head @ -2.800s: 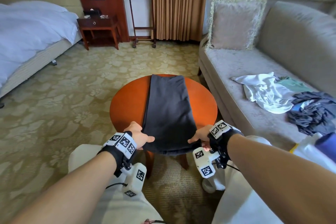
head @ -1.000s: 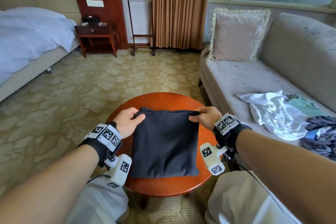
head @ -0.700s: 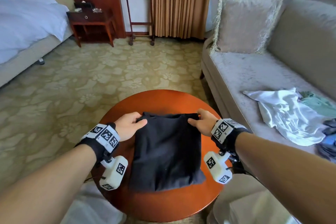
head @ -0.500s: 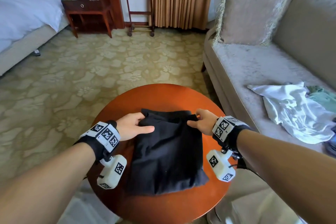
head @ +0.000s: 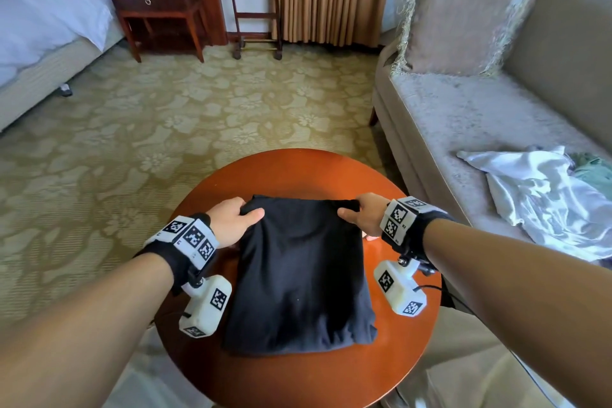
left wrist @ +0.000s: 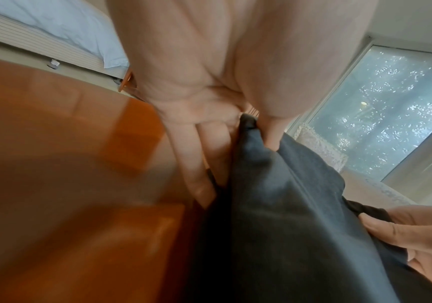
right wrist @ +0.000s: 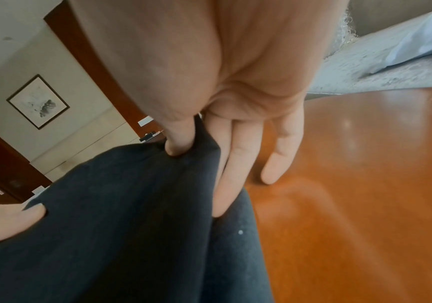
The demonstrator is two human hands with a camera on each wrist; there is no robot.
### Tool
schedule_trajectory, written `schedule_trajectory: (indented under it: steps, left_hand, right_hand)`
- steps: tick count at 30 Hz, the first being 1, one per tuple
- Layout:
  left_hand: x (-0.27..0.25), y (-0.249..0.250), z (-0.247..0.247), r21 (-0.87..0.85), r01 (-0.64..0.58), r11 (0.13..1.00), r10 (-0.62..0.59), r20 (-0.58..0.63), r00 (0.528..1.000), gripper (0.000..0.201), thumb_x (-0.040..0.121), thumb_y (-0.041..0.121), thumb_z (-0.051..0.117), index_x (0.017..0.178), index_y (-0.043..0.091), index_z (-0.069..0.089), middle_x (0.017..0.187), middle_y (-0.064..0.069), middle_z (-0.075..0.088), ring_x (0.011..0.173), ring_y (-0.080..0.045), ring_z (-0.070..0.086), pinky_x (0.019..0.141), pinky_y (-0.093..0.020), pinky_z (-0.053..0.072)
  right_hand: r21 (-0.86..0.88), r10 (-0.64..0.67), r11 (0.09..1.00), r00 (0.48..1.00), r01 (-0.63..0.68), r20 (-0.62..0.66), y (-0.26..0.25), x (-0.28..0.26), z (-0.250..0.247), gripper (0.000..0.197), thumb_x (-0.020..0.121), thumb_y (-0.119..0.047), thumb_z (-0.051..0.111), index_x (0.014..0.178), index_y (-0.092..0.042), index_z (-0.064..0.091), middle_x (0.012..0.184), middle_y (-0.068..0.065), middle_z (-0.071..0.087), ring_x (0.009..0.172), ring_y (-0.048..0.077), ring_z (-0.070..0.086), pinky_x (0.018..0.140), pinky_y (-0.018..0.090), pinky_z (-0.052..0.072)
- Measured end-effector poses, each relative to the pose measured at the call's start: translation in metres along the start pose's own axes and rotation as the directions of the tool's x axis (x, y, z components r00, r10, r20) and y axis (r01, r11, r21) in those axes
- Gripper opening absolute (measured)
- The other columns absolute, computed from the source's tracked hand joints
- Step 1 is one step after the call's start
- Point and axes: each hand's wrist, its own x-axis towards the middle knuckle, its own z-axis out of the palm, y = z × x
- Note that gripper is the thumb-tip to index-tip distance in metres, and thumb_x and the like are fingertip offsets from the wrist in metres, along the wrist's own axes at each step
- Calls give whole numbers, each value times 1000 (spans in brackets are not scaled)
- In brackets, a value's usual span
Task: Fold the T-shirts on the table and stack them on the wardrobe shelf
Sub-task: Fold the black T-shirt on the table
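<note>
A black T-shirt point(head: 299, 278), folded into a rectangle, lies on the round orange-brown table point(head: 291, 169). My left hand point(head: 231, 220) pinches its far left corner, thumb on top and fingers underneath point(left wrist: 204, 164). My right hand point(head: 362, 217) pinches the far right corner the same way, thumb pressed into the cloth point(right wrist: 177, 143). The far edge is raised a little off the table; the near part of the black T-shirt point(left wrist: 287, 235) rests flat. In the right wrist view the black T-shirt point(right wrist: 121, 225) fills the lower left.
A grey sofa point(head: 463, 116) stands right of the table with a cushion point(head: 463, 7) and a heap of unfolded clothes, a white one point(head: 543, 195) on top. A bed point(head: 43, 20) and a nightstand point(head: 159, 13) are far left. Patterned carpet point(head: 198, 103) lies beyond.
The long strip of shirt has been folded in half into a rectangle. Both hands went from its near end to its far corners, which they still hold; my view tilted down.
</note>
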Motion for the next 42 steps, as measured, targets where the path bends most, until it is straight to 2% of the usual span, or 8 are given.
schedule_trajectory:
  steps: [5,10,15,18,27,31,35,42]
  left_hand:
    - [7,9,3,68,21,997,-17,-51,999,33,95,44,55,84,12,56,75,-1,57,67,-19,54,60,-30,43]
    - [3,12,6,-106,98,989,-107,-79,991,37,87,48,65,85,12,58,78,-2,61,74,-24,61,69,-34,52]
    - [-22,-4,2,-347,106,932,-169,-156,973,79,68,44,85,130,20,42,105,4,59,104,-20,59,99,-43,49]
    - [-48,-14,2,-373,134,918,-195,-131,972,88,67,36,87,138,17,39,118,1,59,110,-20,58,98,-42,50]
    - [-118,-44,41,-508,229,830,-308,-76,948,75,65,18,89,130,10,52,120,-11,58,103,-26,60,86,-43,56]
    - [-134,-49,54,-500,175,848,-277,-139,951,71,61,15,92,123,12,56,113,-9,63,90,-21,63,82,-35,56]
    - [-143,-51,59,-318,182,931,-245,-172,954,68,63,25,91,120,17,56,112,-2,64,105,-24,62,98,-34,48]
    - [-145,-46,61,-127,218,968,-242,-222,944,45,74,29,83,111,20,60,110,-2,68,104,-24,62,89,-31,48]
  right_hand:
    - [-57,45,997,998,-47,-36,-2,11,3,51,85,-64,50,88,-15,62,83,7,69,76,27,66,79,41,56]
    - [4,113,994,993,-113,-20,-2,0,-1,51,80,-61,61,79,-10,65,79,8,71,71,27,69,75,41,59]
    - [273,167,948,986,-164,13,-3,-36,-6,41,83,-45,68,89,-4,72,85,8,74,81,25,71,79,37,58]
    - [340,164,925,985,-172,51,-7,-63,1,41,82,-40,71,97,-1,70,84,9,73,78,21,69,76,36,56]
    - [370,182,907,979,-203,89,-12,-138,38,30,82,-27,74,80,-2,57,77,11,65,57,17,58,45,23,39]
    - [370,196,909,980,-192,25,-9,-152,52,37,71,-35,82,78,-3,63,67,10,65,58,22,59,60,31,52]
    - [333,179,929,984,-163,-20,-6,-159,63,35,66,-36,83,76,-9,64,76,12,72,77,29,71,77,39,59]
    - [254,236,946,964,-200,-120,0,-176,62,30,82,-33,74,101,-13,63,93,6,66,72,20,59,47,21,36]
